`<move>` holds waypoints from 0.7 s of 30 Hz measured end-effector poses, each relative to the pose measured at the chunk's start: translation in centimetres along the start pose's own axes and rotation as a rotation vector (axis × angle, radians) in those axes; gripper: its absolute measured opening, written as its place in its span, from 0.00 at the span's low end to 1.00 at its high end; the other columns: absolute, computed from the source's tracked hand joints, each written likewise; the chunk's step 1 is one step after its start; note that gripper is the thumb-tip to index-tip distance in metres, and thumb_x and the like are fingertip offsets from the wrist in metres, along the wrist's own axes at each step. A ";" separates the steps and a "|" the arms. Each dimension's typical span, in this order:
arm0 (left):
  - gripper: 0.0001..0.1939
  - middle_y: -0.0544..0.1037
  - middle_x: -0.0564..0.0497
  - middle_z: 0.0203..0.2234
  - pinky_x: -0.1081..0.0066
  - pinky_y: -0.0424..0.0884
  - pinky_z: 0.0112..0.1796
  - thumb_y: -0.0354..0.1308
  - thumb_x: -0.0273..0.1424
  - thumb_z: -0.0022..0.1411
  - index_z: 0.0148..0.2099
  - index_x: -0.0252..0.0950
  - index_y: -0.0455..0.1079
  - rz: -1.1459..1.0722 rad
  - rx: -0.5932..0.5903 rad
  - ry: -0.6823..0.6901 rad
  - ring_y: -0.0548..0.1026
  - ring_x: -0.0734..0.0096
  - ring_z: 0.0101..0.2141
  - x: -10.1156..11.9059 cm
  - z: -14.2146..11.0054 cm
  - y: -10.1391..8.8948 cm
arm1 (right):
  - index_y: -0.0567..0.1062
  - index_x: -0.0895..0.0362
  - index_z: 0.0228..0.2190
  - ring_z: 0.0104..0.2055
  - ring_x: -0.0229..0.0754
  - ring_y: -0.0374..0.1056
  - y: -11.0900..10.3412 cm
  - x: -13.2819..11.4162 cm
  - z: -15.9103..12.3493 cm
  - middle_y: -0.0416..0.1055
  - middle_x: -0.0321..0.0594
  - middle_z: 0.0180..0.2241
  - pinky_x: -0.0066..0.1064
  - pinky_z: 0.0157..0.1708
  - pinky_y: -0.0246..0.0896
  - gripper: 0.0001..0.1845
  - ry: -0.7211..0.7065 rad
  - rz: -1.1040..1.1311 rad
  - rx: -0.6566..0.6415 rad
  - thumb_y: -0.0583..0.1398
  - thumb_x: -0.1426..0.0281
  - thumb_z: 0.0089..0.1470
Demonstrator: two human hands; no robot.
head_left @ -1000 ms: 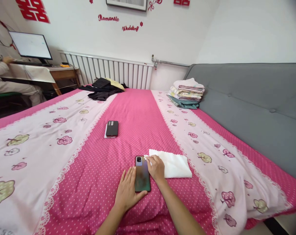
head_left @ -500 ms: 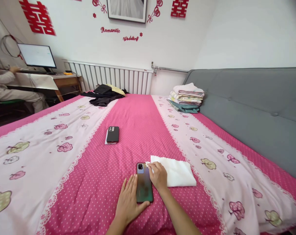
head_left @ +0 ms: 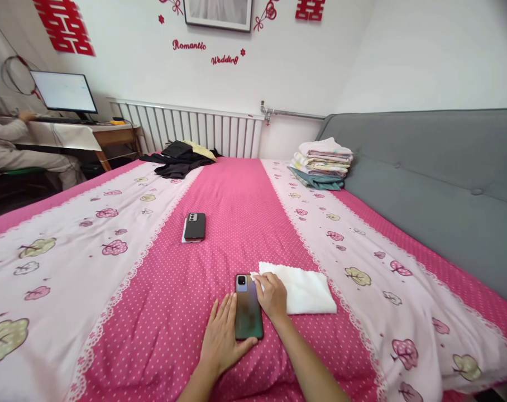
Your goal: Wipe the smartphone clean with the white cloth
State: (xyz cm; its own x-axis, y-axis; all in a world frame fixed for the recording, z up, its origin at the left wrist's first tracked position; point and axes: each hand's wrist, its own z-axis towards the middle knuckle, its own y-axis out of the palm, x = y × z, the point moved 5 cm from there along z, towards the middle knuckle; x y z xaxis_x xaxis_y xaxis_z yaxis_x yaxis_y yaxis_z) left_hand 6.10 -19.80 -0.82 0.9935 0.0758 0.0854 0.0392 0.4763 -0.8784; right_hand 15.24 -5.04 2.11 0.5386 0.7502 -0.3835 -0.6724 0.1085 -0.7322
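Note:
A smartphone [head_left: 248, 312] with a shiny green-purple back lies back side up on the pink bedspread [head_left: 237, 190]. My left hand [head_left: 224, 338] rests flat along its left side and lower edge, fingers stretched out. At the phone's upper right, my right hand [head_left: 272, 296] pinches a bit of white cloth [head_left: 254, 275] against the back. A larger white cloth [head_left: 307, 291] is spread beside and partly behind that hand. Whether the pinched bit belongs to it, I cannot tell.
Farther up the bed, a black phone [head_left: 195, 226] lies on a white flat item. Dark clothes [head_left: 180, 162] and a folded fabric stack [head_left: 323, 164] sit at the far end. A grey headboard [head_left: 429, 167] borders the right. Another person sits at a desk [head_left: 77, 134] at left.
My view has tipped slightly, so everything sits a little higher in the picture. Both hands stay at the phone, with the white cloth still pinched at its upper right.

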 end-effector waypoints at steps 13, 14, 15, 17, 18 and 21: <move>0.53 0.62 0.36 0.59 0.53 0.53 0.56 0.47 0.59 0.53 0.67 0.29 0.33 0.001 0.018 0.010 0.62 0.49 0.57 0.1 0.0 -0.3 | 0.77 0.53 0.39 0.36 0.39 0.63 0.0 0.0 0.0 0.70 0.39 0.33 0.28 0.37 0.51 0.13 -0.003 -0.004 0.011 0.53 0.71 0.60; 0.53 0.62 0.36 0.59 0.53 0.53 0.56 0.47 0.59 0.53 0.67 0.28 0.33 0.005 0.016 0.010 0.62 0.49 0.57 0.2 0.1 -0.3 | 0.77 0.53 0.39 0.36 0.39 0.63 0.0 0.0 0.0 0.70 0.39 0.33 0.28 0.37 0.51 0.13 -0.005 -0.004 0.012 0.53 0.71 0.60; 0.53 0.62 0.36 0.59 0.52 0.53 0.56 0.47 0.59 0.53 0.67 0.28 0.33 0.009 0.011 0.011 0.62 0.50 0.57 0.2 0.1 -0.3 | 0.77 0.53 0.39 0.36 0.39 0.63 0.0 0.0 0.0 0.70 0.39 0.33 0.28 0.37 0.51 0.13 -0.007 -0.005 0.015 0.53 0.71 0.60; 0.53 0.61 0.36 0.59 0.52 0.52 0.56 0.47 0.59 0.53 0.67 0.28 0.33 0.016 0.004 0.012 0.62 0.50 0.57 0.2 0.1 -0.2 | 0.77 0.53 0.39 0.36 0.39 0.63 -0.1 0.0 0.0 0.70 0.40 0.33 0.28 0.37 0.51 0.13 -0.010 -0.005 0.018 0.52 0.70 0.60; 0.53 0.61 0.35 0.59 0.53 0.52 0.56 0.47 0.59 0.53 0.67 0.28 0.33 0.019 0.003 0.012 0.62 0.50 0.57 0.2 0.1 -0.2 | 0.77 0.53 0.39 0.36 0.39 0.63 -0.1 0.0 0.0 0.70 0.40 0.33 0.28 0.38 0.52 0.13 -0.011 -0.004 0.019 0.52 0.70 0.60; 0.54 0.61 0.35 0.59 0.53 0.53 0.56 0.46 0.59 0.53 0.67 0.28 0.32 0.030 0.003 0.012 0.62 0.50 0.57 0.2 0.1 -0.2 | 0.77 0.53 0.39 0.36 0.40 0.63 -0.1 0.0 -0.1 0.70 0.40 0.33 0.28 0.38 0.52 0.13 -0.013 -0.003 0.021 0.52 0.70 0.60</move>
State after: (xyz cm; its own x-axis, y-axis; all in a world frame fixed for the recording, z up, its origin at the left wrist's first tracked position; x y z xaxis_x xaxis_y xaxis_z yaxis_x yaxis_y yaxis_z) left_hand 6.27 -19.78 -0.55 0.9954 0.0794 0.0531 0.0089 0.4762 -0.8793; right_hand 15.31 -5.06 2.11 0.5337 0.7585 -0.3739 -0.6818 0.1244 -0.7209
